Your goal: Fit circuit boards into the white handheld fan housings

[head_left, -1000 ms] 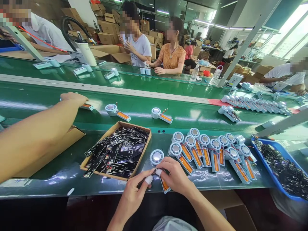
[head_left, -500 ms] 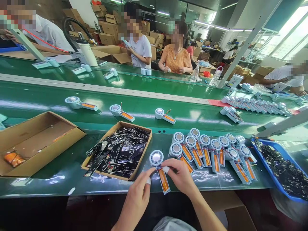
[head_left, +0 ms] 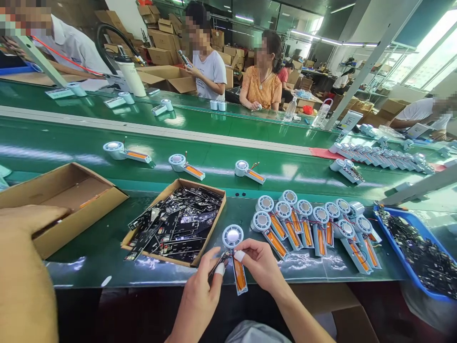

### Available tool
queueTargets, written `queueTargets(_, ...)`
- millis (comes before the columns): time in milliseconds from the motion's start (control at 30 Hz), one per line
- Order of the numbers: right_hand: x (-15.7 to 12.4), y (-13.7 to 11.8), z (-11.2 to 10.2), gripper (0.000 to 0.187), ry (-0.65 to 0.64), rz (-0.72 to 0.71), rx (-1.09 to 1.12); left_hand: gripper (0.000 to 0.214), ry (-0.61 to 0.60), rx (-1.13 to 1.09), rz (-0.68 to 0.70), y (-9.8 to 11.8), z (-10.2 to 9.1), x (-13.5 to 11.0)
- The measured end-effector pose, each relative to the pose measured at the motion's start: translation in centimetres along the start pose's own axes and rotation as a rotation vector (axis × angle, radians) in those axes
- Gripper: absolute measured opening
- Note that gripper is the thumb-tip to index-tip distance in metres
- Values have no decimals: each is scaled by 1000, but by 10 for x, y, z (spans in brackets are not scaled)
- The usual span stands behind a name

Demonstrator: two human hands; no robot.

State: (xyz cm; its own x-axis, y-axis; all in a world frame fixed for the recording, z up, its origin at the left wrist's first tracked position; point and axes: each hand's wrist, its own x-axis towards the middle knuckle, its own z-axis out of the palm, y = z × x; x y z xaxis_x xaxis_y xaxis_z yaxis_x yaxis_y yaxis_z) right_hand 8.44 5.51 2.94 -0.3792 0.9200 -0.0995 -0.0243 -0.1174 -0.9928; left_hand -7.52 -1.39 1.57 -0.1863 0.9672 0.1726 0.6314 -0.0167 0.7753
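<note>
My left hand [head_left: 205, 286] pinches a small black circuit board [head_left: 218, 265] at the table's near edge. My right hand [head_left: 260, 264] pinches the upper end of a white fan unit [head_left: 233, 245], which has a round head and an orange battery strip in its handle. The unit lies on the green table between both hands. Both thumbs wear white finger cots. A cardboard tray of black circuit boards [head_left: 178, 224] sits just left of the unit. A row of several more fan units [head_left: 310, 224] lies to the right.
A co-worker's arm [head_left: 24, 267] reaches from the left into an open cardboard box [head_left: 67, 200]. Three fan units [head_left: 185, 164] ride the green conveyor [head_left: 53, 147] behind. A blue bin of parts [head_left: 417, 247] stands at right. Other people sit across the line.
My left hand now pinches a black circuit board beside the fan unit. The co-worker's arm has come back in at the left, over the box. The conveyor units have shifted right.
</note>
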Motion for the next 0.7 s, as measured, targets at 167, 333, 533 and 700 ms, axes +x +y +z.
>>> queueTargets(167, -2, -12, 2, 24, -13, -264, -479, 27, 7, -109, -22, 7, -1, -1)
queueTargets(333, 1, -17, 3, 26, -22, -309, -627, 27, 158, -47, 176, 3, 2, -2)
queueTargets(533, 4, -18, 5, 24, -12, -231, -586, 27, 172, -46, 217, 2, 4, -1)
queueTargets(700, 5, -23, 1, 24, -1, -212, -631, 28, 139, -84, 226, 3, 1, 4)
